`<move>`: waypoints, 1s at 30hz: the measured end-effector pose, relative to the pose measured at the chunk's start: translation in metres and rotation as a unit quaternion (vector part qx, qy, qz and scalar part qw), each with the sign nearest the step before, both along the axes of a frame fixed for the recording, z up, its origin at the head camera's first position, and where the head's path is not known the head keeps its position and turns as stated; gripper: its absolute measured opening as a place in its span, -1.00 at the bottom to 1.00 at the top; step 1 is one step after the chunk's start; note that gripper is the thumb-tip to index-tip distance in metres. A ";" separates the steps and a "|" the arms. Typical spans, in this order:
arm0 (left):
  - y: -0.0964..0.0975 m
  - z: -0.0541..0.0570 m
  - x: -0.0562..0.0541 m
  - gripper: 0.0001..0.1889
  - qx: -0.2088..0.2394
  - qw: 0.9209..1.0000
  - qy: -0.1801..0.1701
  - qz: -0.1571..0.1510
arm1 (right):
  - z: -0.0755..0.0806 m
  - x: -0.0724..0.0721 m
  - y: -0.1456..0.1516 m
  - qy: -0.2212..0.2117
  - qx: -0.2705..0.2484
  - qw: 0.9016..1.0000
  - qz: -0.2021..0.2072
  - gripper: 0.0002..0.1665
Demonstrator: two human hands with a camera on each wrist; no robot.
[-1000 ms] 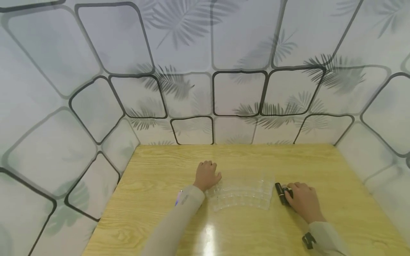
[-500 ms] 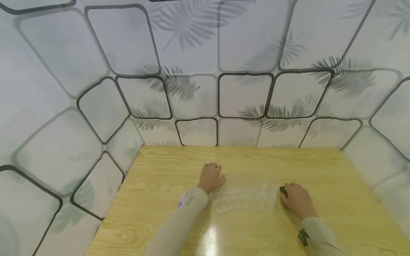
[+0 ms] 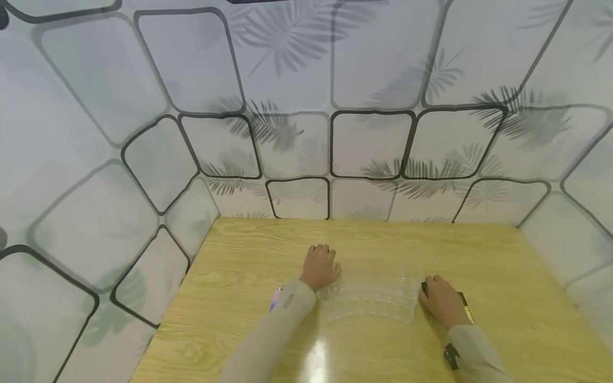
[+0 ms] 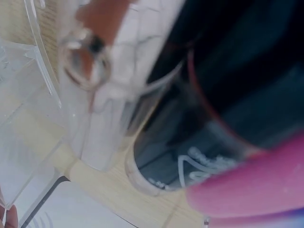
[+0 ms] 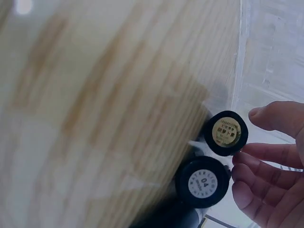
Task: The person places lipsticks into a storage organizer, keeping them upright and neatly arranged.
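Note:
A clear acrylic organizer [image 3: 371,304] with stepped compartments lies on the table between the hands. At its left end my left hand [image 3: 320,267] grips the side edge; in the left wrist view only a fingertip [image 4: 11,216] shows at a clear panel. My right hand [image 3: 442,301] is over black cosmetic tubes at the organizer's right. In the right wrist view the fingers touch a tube with a gold end label [image 5: 226,132], and the thumb stands slightly apart from it. Beside it lies a tube labelled 04 [image 5: 203,184]; another dark tube [image 5: 173,213] lies below, partly cut off.
Under the left wrist are a dark cylinder with white script [image 4: 175,152], a clear tube [image 4: 97,137] and a pink item [image 4: 251,185]. A purplish item [image 3: 275,299] shows beside the left sleeve. A patterned wall [image 3: 364,197] borders the wooden table [image 3: 254,239].
My right hand has shifted left over the tubes and now covers more of them; a black and gold one shows at its right. The left hand stays at the organizer while the view drifts.

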State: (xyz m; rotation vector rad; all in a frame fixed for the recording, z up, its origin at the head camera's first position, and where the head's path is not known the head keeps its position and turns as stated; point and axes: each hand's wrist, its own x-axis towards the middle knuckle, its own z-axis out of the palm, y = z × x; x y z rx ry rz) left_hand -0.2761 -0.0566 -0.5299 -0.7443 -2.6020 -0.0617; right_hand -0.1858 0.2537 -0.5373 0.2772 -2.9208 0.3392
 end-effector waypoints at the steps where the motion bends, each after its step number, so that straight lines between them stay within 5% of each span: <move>1: 0.000 0.000 0.000 -0.73 0.001 1.000 0.002 -0.001 | -0.001 0.000 0.000 -0.001 -0.002 1.000 -0.001 -0.71; 30: 0.002 0.000 0.000 -0.74 0.007 1.000 0.021 0.002 | -0.007 -0.001 -0.010 -0.026 -0.005 1.000 -0.007 -0.70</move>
